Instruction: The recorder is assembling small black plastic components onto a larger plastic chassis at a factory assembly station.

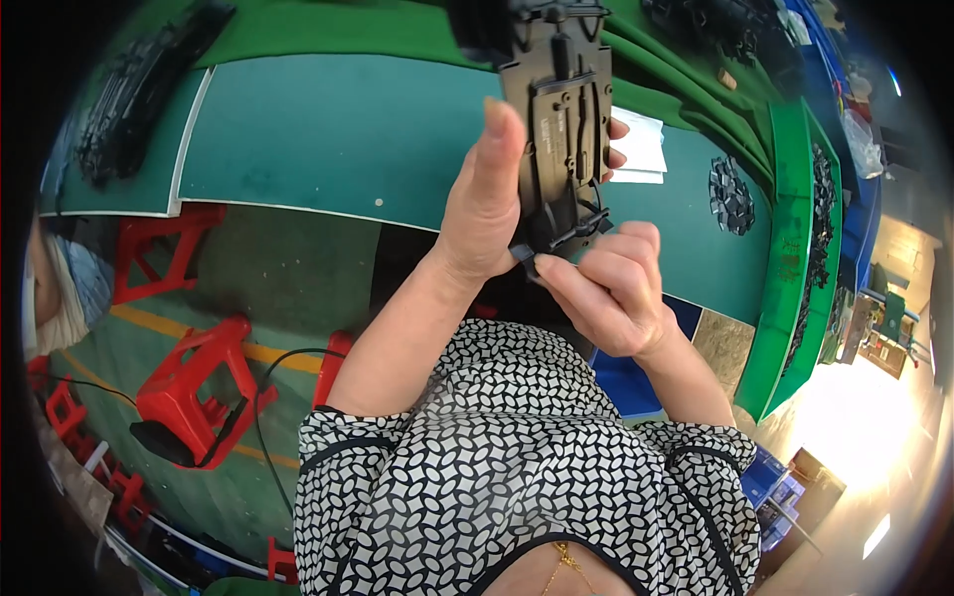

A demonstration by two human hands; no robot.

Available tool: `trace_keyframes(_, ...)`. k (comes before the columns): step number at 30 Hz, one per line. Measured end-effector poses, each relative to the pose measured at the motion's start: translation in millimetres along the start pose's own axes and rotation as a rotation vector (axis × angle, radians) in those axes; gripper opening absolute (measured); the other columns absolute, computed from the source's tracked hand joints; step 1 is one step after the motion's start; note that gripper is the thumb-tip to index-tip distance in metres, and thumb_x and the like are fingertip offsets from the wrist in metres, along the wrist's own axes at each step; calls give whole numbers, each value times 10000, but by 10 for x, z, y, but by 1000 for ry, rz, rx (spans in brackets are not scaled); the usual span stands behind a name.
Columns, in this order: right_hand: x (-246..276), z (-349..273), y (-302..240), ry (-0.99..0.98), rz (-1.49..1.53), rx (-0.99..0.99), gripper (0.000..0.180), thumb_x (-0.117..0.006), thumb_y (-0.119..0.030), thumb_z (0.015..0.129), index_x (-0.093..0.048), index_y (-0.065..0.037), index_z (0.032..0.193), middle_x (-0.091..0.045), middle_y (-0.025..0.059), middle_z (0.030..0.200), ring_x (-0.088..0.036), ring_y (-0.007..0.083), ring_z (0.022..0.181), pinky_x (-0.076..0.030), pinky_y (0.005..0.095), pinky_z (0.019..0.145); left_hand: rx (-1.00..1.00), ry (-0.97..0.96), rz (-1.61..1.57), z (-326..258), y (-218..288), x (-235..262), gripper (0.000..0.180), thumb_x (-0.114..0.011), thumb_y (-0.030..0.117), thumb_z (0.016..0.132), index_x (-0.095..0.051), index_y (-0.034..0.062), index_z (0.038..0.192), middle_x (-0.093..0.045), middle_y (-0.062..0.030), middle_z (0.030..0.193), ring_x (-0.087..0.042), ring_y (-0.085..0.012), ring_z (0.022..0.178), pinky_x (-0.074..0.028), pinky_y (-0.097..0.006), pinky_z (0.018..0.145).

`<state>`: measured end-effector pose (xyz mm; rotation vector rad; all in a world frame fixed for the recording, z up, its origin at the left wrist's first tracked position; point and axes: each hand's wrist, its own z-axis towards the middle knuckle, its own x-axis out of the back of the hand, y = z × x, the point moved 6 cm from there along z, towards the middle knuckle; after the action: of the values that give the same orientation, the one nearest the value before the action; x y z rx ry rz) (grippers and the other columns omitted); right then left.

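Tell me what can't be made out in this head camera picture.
All in the head view:
Long dark part: far end cut off by the top edge.
Left hand: most fingers hidden behind that part.
Right hand: its fingertip contact is hidden by its own curled fingers.
Black pieces in the green bin: too small to tell apart.

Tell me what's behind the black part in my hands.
Your left hand wraps behind the black part; its fingertips show past the right edge, with white paper and the green table beyond. Whatever else lies directly behind is covered.
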<state>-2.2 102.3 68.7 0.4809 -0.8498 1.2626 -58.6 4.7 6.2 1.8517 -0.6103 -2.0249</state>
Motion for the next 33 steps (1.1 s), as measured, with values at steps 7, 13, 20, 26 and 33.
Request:
trace_keyframes(7, -117, -433, 80, -31, 914, -1128, 84, -615, -52, 846, -633, 18, 890, -571, 33, 779, -501, 61, 654, -410, 200, 576, -8, -39, 178, 11, 44, -73, 1049, -367, 843, 676, -380, -12, 1283, -509, -167, 1184, -566, -237, 988, -498, -336, 834)
trace_keyframes(13, -367, -516, 16, 10, 1338, -1471, 249, -523, -194, 926, -640, 18, 867, -549, -6, 663, -470, 34, 582, -388, 171, 532, -70, -102, 259, 35, 22, -101, 1065, -376, 840, 673, -363, -25, 1294, -511, -179, 1174, -564, -248, 994, -501, -353, 837)
trace_keyframes(20, -486, -529, -14, 92, 1392, -1567, 190, -538, -124, 911, -627, 24, 831, -535, 3, 610, -449, 41, 513, -344, 175, 470, -77, -80, 221, -7, 20, -102, 1016, -424, 802, 694, -400, -37, 1265, -534, -185, 1149, -568, -238, 990, -480, -350, 872)
trace_keyframes(26, -538, -554, -26, 163, 1367, -1562, 179, -543, -111, 901, -627, 15, 805, -537, 1, 612, -452, 37, 518, -342, 170, 468, -80, -76, 168, -22, 5, -73, 973, -473, 768, 707, -445, -58, 1221, -557, -181, 1127, -573, -219, 985, -484, -336, 868)
trace_keyframes(33, -535, -524, 21, 141, 1363, -1568, 189, -534, -110, 867, -598, -6, 722, -557, 2, 644, -438, 26, 528, -364, 169, 498, -21, -70, 286, 19, -18, -90, 1063, -369, 848, 668, -373, -11, 1295, -520, -178, 1158, -564, -249, 981, -503, -341, 817)
